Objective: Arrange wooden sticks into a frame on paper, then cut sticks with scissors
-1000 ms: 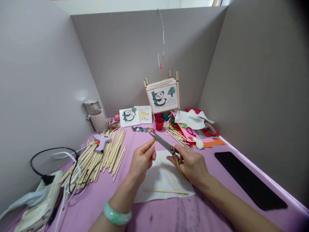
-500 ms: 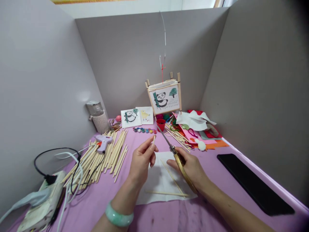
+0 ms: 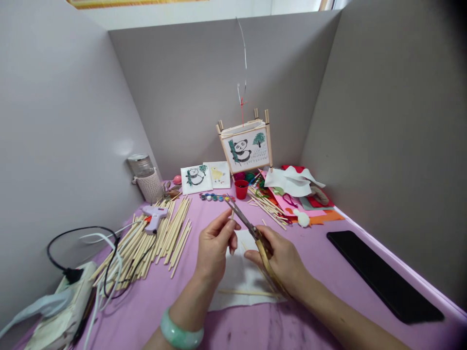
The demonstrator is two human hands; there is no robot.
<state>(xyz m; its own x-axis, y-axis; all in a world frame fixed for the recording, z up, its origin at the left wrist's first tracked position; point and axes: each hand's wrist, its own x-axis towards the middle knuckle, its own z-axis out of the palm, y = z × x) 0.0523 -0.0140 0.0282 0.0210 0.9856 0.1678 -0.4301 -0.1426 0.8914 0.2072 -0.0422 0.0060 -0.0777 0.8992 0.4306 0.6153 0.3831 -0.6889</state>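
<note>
Between the thumb and fingers of my left hand [image 3: 218, 240] is a thin wooden stick [image 3: 232, 214], its tip poking up; the rest is hidden by the hand. My right hand [image 3: 282, 255] is wrapped round the gold handles of a pair of scissors [image 3: 251, 227]. The blades point up and left, slightly parted, their tips beside the end of the stick; whether they touch it I cannot tell. Below both hands lies a white sheet [image 3: 233, 274], with a wooden stick [image 3: 248, 292] across its near part and another slanting up from it, partly behind the scissors.
Many wooden sticks [image 3: 175, 233] and a lilac glue gun [image 3: 155, 217] lie at left, near a power strip [image 3: 60, 311] with cables. Behind are a red cup [image 3: 241, 189], paint pots [image 3: 215, 197] and a hanging panda lantern [image 3: 245, 150]. A black slab [image 3: 383, 274] lies right.
The scissors in my right hand have moved left and lower, bringing their blades to the stick's tip. My left hand keeps its pinch on the stick. The camera view has shifted slightly.
</note>
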